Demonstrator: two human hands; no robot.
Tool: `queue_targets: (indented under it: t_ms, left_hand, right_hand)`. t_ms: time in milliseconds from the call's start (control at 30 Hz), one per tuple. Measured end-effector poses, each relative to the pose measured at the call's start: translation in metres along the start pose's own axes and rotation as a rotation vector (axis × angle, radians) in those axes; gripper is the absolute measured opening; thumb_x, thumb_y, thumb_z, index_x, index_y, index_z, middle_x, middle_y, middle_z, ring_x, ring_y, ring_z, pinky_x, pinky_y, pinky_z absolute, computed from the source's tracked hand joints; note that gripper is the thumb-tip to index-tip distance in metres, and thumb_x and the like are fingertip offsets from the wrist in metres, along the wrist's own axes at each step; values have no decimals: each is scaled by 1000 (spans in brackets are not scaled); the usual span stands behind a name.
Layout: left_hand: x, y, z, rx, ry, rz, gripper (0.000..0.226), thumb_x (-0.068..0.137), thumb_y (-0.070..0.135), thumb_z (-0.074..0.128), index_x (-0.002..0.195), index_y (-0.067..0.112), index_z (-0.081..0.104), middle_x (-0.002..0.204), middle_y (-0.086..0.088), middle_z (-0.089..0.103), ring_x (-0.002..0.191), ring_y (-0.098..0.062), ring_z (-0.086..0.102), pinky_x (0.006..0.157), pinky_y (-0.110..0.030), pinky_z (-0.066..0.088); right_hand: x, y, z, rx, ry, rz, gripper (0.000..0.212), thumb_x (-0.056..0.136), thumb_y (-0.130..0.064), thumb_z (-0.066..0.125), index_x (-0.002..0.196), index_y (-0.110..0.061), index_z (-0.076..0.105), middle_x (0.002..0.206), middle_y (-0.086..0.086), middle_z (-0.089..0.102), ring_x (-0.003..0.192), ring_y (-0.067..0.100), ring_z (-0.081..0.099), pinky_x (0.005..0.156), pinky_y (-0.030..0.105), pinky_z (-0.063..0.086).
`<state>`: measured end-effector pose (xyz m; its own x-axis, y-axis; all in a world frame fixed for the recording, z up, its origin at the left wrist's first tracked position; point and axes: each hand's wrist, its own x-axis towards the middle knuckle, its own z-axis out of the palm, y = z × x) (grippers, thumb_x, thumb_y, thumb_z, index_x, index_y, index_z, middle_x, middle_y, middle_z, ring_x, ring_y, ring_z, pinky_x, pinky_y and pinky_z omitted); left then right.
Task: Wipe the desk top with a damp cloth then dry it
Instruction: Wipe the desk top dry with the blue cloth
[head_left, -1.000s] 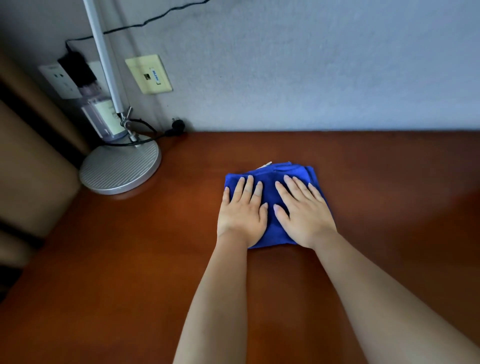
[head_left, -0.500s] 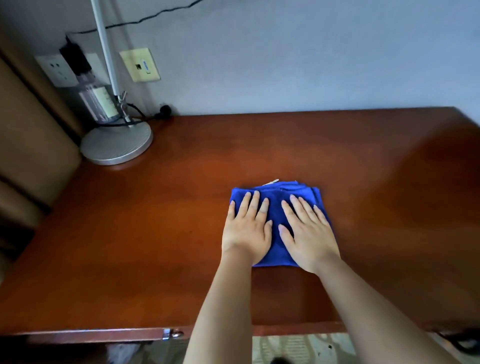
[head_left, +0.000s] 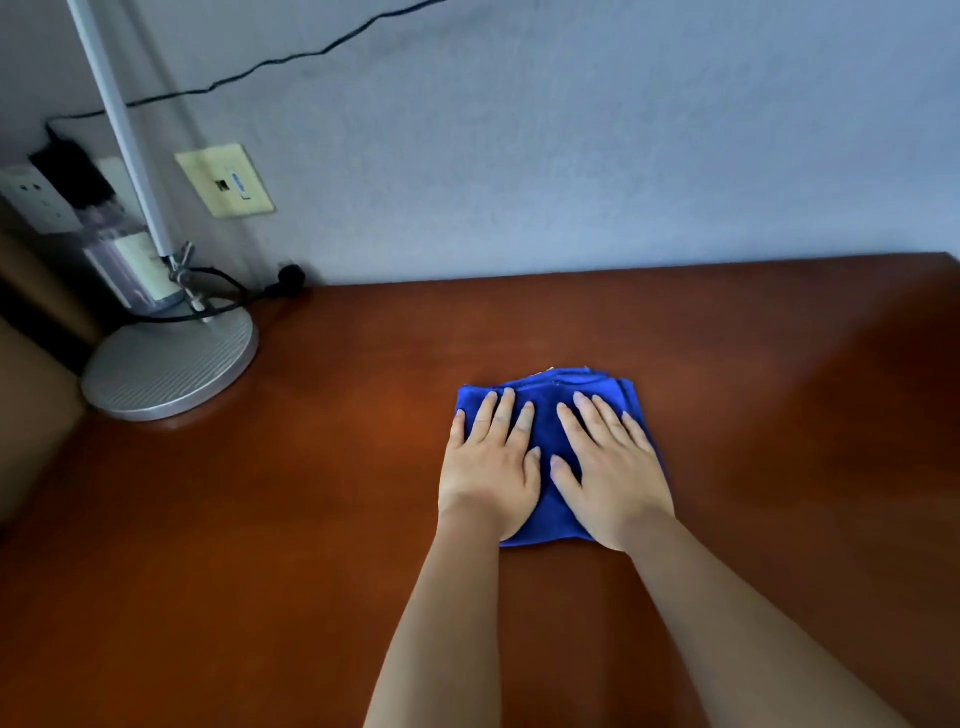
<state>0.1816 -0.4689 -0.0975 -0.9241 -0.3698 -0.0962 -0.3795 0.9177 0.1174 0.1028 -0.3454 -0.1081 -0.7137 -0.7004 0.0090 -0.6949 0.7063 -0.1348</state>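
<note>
— At the near edge of the view, what do you see?

— Two bare forearms come in from below and reach forward over the reddish-brown counter (head_left: 260, 519). They go a little toward each other.

— And the hands?

— Both lie flat, palm down, on a folded blue cloth (head_left: 545, 415). The left hand (head_left: 488, 467) covers the left part of the cloth and the right hand (head_left: 613, 478) covers the right part. The fingers are straight and a little spread; they press on the cloth and do not curl around it. The two thumbs are near each other in the middle, with a strip of blue between them (I cannot tell if they touch).

— Where is the cloth on the counter?

— Around the middle of the counter, a bit to the right, well apart from the back wall. Its far edge shows several folded layers beyond the fingertips.

— What is farther away?

— At the far left stands a desk lamp: its round silver base (head_left: 171, 364) rests on the counter and a slim pole (head_left: 119, 124) goes up and leaves the view. A black cable (head_left: 223, 291) curls over the base. Behind the pole is a clear container (head_left: 130, 270) with a pale label. On the grey wall (head_left: 571, 156) there is a yellowish socket plate (head_left: 226, 181), and more to the left a white outlet (head_left: 31, 200) with a black plug (head_left: 72, 174). A thin black wire (head_left: 291, 60) runs up across the wall.
</note>
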Motion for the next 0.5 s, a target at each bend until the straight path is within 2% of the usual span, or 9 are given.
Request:
queue_targets:
  t_ms: [333, 500]
  left_hand:
    - [132, -26, -18, 1, 2, -62, 55, 104, 40, 13, 154, 25, -3, 162, 2, -11, 148, -15, -15, 120, -41, -7]
    - [178, -38, -23, -13, 12, -86, 55, 103, 39, 14, 155, 24, -1, 162, 2, -10, 148, -15, -14, 120, -40, -7]
  right_hand:
    - [142, 24, -5, 16, -2, -54, 87, 74, -56, -11, 154, -24, 6, 162, -3, -1, 148, 11, -5, 118, 32, -6]
    - [193, 31, -8, 8, -18, -92, 61, 100, -48, 20, 154, -23, 6, 162, -3, -2, 148, 11, -6, 119, 32, -6]
